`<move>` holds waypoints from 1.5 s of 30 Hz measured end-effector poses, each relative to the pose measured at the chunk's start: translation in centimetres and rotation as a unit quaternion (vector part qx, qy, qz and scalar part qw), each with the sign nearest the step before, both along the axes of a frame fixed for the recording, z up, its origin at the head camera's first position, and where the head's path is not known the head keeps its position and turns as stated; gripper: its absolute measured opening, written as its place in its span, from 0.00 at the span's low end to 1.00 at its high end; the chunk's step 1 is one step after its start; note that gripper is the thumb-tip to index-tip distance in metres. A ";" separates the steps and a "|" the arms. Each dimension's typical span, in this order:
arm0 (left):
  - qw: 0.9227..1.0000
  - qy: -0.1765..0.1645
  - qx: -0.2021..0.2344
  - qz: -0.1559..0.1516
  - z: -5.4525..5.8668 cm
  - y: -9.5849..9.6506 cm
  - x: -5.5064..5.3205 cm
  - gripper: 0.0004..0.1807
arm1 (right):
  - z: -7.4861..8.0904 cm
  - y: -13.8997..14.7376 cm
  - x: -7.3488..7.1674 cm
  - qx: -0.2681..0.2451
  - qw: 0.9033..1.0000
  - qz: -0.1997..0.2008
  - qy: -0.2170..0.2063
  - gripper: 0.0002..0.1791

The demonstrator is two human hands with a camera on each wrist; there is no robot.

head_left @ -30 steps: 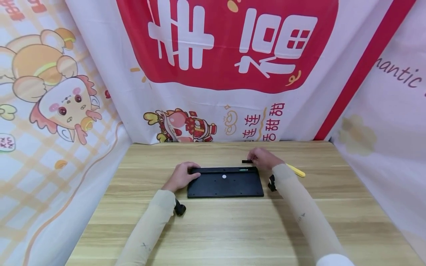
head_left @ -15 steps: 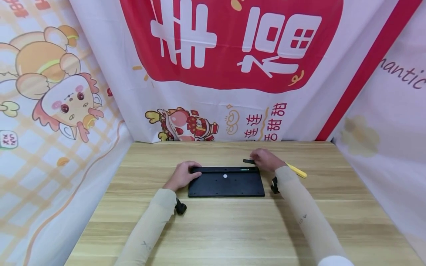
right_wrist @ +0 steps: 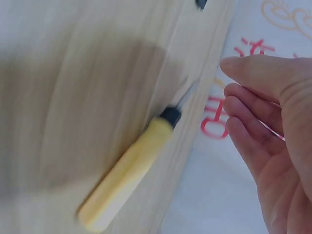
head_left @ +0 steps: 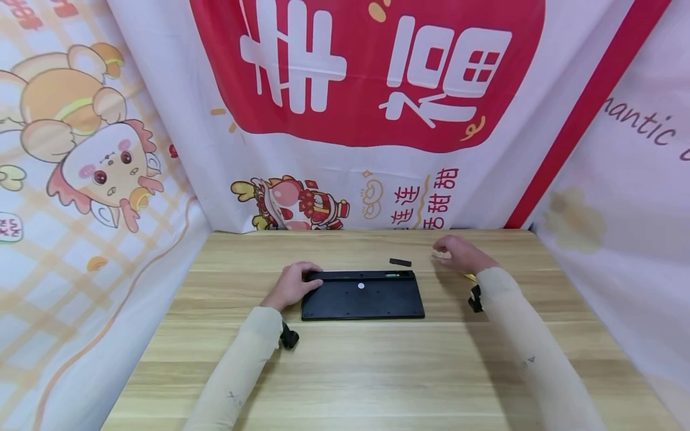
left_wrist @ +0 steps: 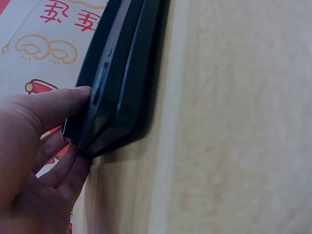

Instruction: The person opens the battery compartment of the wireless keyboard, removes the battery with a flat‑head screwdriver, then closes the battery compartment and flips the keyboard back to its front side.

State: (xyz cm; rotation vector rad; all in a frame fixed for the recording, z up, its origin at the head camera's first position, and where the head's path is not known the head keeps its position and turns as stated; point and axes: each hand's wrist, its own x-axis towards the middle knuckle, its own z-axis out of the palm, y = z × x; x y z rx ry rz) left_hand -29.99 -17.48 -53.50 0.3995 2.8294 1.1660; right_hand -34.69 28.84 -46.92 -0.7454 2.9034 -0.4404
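Head view, black panel [head_left: 362, 302]: between the hands; could slide if the left hand [head_left: 293, 285], gripping its corner, slackens.
Black strip [head_left: 401, 262]: left of the right hand [head_left: 463, 254], loose; a brush might lose it.
Right fingers: loosely bent, empty.
Yellow-handled tool [right_wrist: 129, 174]: beside them; a bump could roll it.
Table [head_left: 377, 377]: wood-grained, beneath both.
Printed cloth [head_left: 323, 140]: beyond them.

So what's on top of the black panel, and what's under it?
The left hand has its thumb on the black panel. A white round spot and, in a slot near the right end, a greenish piece also show. The panel's underside and the table beneath are covered.
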 end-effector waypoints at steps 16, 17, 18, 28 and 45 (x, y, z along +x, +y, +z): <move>1.000 0.004 0.007 0.002 -0.4 -0.1 -0.2 0.15 | -2.8 6.2 2.6 -0.037 0.995 -0.083 -0.027 0.20; 1.000 0.005 0.007 0.002 -0.4 -0.1 -0.1 0.15 | -3.1 6.3 2.7 -0.043 0.995 -0.088 -0.029 0.20; 1.000 0.005 0.006 0.002 -0.4 -0.1 -0.1 0.15 | -3.4 6.4 2.7 -0.049 0.994 -0.090 -0.028 0.19; 1.000 0.005 0.007 0.000 -0.3 -0.1 -0.1 0.16 | -5.4 6.2 2.5 -0.075 0.989 -0.124 -0.009 0.12; 1.000 0.003 0.013 -0.005 -0.4 -0.3 -0.1 0.16 | -1.2 5.1 4.1 -0.087 0.994 -0.053 0.050 0.05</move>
